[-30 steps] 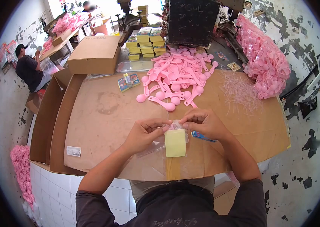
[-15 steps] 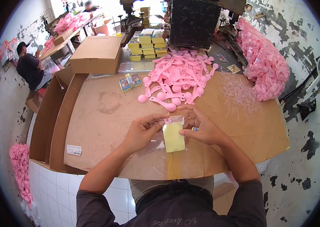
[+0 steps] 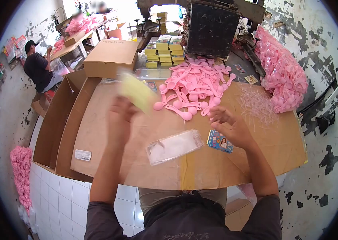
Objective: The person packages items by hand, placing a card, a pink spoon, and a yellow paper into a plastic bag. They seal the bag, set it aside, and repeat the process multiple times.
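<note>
My left hand (image 3: 122,114) is blurred by motion on the left side of the table, closed on the lower edge of a pale yellow card packet (image 3: 139,93). Clear plastic shows at the top of this packet, but its contents are too smeared to make out. My right hand (image 3: 233,128) hovers with loosely bent, parted fingers and holds nothing. Just below it lies a small stack of printed blue cards (image 3: 220,142). A pile of clear plastic bags (image 3: 175,147) rests between my hands. Pink plastic spoons (image 3: 195,86) are heaped beyond them.
Stacked yellow-edged card bundles (image 3: 164,50) and a closed cardboard box (image 3: 111,56) stand behind. A black machine box (image 3: 213,30) rises at the back. Bagged pink spoons (image 3: 279,72) and plastic shreds (image 3: 257,102) are at right. A person (image 3: 37,68) works far left.
My left hand has swung left and away from me with the yellow packet. My right hand has let go of it and moved right, uncovering the bags and blue cards. The view has shifted slightly.
</note>
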`<control>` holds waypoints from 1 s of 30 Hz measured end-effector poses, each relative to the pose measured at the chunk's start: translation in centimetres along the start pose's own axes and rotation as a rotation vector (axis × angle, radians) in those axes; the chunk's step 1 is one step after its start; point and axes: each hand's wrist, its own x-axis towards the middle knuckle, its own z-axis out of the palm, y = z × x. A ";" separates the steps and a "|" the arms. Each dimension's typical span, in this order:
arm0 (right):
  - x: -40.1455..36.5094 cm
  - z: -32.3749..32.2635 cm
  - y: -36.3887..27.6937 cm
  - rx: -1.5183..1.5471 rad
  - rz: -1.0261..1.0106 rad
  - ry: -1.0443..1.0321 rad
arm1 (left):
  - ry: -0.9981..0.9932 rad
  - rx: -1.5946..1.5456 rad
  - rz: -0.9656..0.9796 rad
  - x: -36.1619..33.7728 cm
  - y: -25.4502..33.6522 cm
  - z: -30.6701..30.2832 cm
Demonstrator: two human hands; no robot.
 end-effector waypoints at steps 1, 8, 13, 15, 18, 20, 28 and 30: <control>-0.4 -0.7 0.0 -0.008 0.048 0.014 | 0.194 -0.124 0.118 1.0 2.1 0.9; -2.0 -4.0 2.5 -0.362 0.142 0.049 | -0.753 -0.674 0.069 -0.5 3.4 -1.2; -2.7 -4.4 4.0 -0.339 0.194 0.104 | -1.687 -0.954 0.066 -10.7 10.9 10.5; -2.9 -4.2 4.4 -0.298 0.254 0.103 | -1.629 -1.042 -0.258 -13.8 10.0 13.3; -2.8 -3.9 4.6 -0.322 0.244 0.114 | -1.560 -1.149 -0.526 -16.1 9.0 15.0; -2.7 -4.4 4.2 -0.332 0.204 0.108 | -1.546 -1.187 -0.591 -17.1 9.1 15.2; -2.9 -4.5 3.1 -0.393 0.137 0.007 | -1.301 -0.595 -0.282 -14.3 6.0 11.4; -3.2 -4.5 2.9 -0.491 0.043 -0.081 | -1.188 0.008 -0.319 -10.5 6.8 10.3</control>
